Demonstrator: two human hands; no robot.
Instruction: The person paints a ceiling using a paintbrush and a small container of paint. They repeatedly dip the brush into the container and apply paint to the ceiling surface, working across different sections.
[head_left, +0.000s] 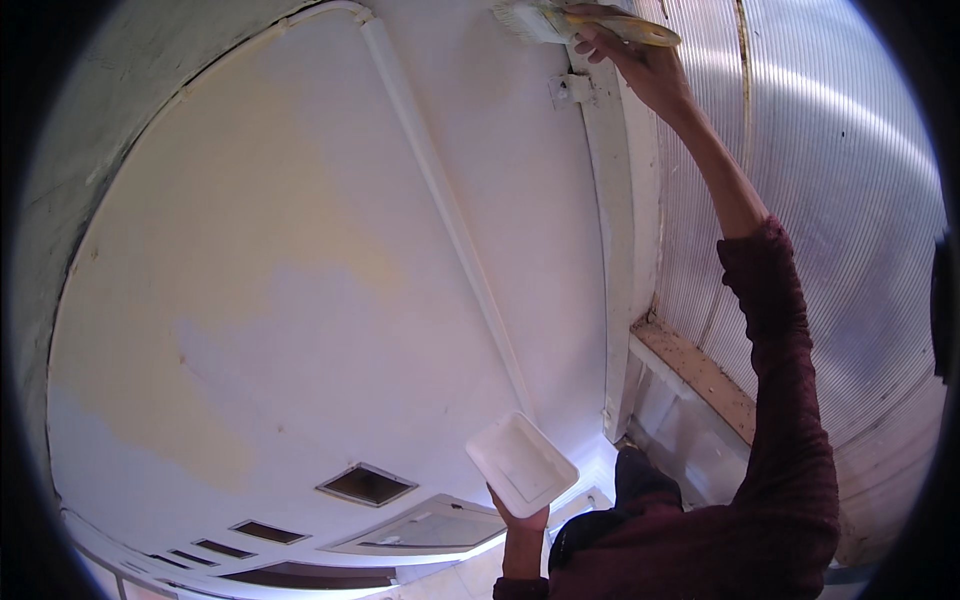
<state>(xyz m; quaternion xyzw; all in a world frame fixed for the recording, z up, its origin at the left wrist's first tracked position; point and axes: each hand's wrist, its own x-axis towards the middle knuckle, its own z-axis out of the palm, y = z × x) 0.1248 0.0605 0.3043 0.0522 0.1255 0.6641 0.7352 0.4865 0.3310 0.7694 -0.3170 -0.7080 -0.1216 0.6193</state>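
High up, my right hand (640,62) is closed around the yellowish handle of a paintbrush (645,30). Its pale, wide bristles point left and meet or nearly meet the wall (500,150) beside the white post; exact contact is hard to tell. Lower down, my left hand (522,514) grips a white rectangular tray (545,462) from beneath, and most of its fingers are hidden. The tray is shallow, with its inside facing up; a whitish film shows on its bottom. Across the wall, white areas border yellowish patches.
A white pipe (440,190) runs down the wall. Right of it stands a white post (615,200) with a small metal bracket (572,90). Beyond are a translucent corrugated panel (850,180) and a dusty wooden ledge (700,375). Rectangular wall openings (367,485) lie at lower left.
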